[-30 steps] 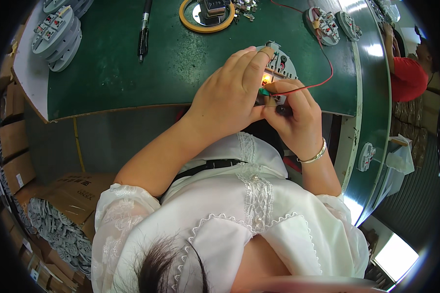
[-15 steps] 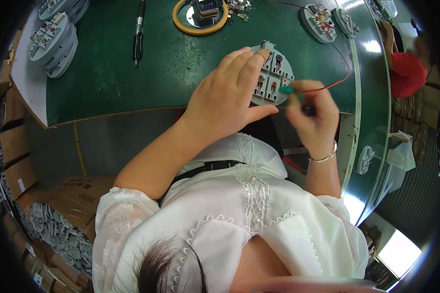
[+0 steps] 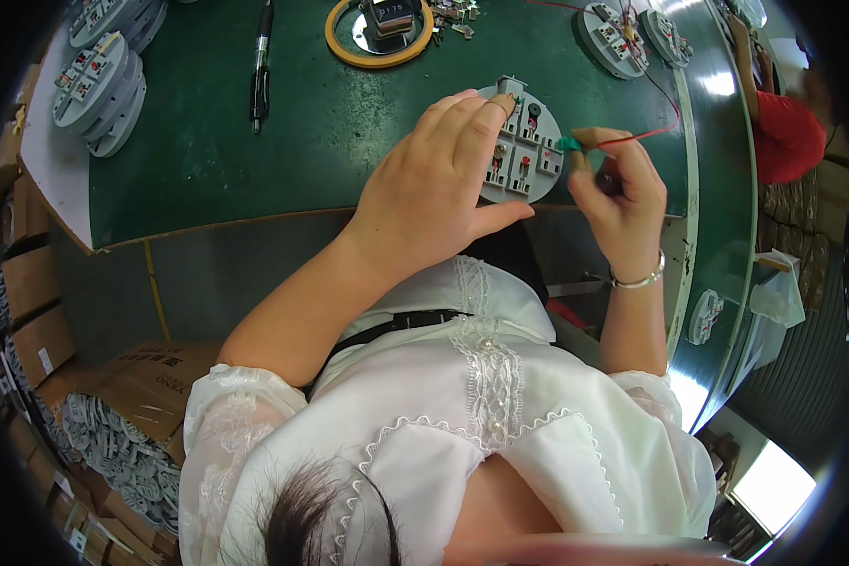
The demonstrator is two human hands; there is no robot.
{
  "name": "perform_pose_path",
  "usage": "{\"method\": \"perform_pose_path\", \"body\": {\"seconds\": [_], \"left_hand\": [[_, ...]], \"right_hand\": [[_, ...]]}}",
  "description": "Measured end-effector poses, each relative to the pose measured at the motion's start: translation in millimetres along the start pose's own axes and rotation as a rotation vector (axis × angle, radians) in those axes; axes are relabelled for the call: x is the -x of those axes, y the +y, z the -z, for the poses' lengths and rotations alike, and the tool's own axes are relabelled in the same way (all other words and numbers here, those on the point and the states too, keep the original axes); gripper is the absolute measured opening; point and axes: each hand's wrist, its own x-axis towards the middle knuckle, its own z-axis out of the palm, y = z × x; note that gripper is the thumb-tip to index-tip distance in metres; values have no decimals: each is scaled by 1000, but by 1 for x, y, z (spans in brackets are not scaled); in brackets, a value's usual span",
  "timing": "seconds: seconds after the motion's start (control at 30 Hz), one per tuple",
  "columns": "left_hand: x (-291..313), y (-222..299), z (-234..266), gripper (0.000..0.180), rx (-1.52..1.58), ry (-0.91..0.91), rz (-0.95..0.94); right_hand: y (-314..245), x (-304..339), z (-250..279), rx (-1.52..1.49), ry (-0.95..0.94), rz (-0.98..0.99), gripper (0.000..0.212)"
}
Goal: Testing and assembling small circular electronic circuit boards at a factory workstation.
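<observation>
A round grey plastic base (image 3: 542, 132) with small metal and red parts lies at the table's front edge. My left hand (image 3: 434, 174) lies over its left side, fingers stretched along the far rim and thumb at the near rim, holding it. Just right of the base, my right hand (image 3: 623, 193) pinches a small green piece (image 3: 569, 144) joined to a red wire (image 3: 646, 135); its exact kind is unclear. A dark object (image 3: 611, 177) shows partly inside the same hand, mostly hidden by the fingers.
Stacked grey bases (image 3: 99, 90) stand at the left, near a black pen (image 3: 260, 85). A yellow ring (image 3: 373, 62) surrounds a dark block, beside loose metal pieces (image 3: 455, 14). More bases (image 3: 613, 42) lie far right. A person in a red top (image 3: 788, 137) sits beyond.
My right hand has moved right and slightly up with the green piece, off the base to just beside its rim. The left hand stays on the base.
</observation>
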Motion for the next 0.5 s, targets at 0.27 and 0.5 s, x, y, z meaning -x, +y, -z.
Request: {"method": "perform_pose_path", "body": {"seconds": [0.27,0.5], "left_hand": [[-1,0,4,88,-26,0,-23],[-5,2,10,88,-35,-19,-34]], "right_hand": [[-5,15,-8,-25,7,-12,27],[-1,14,4,-61,31,-191,27]]}}
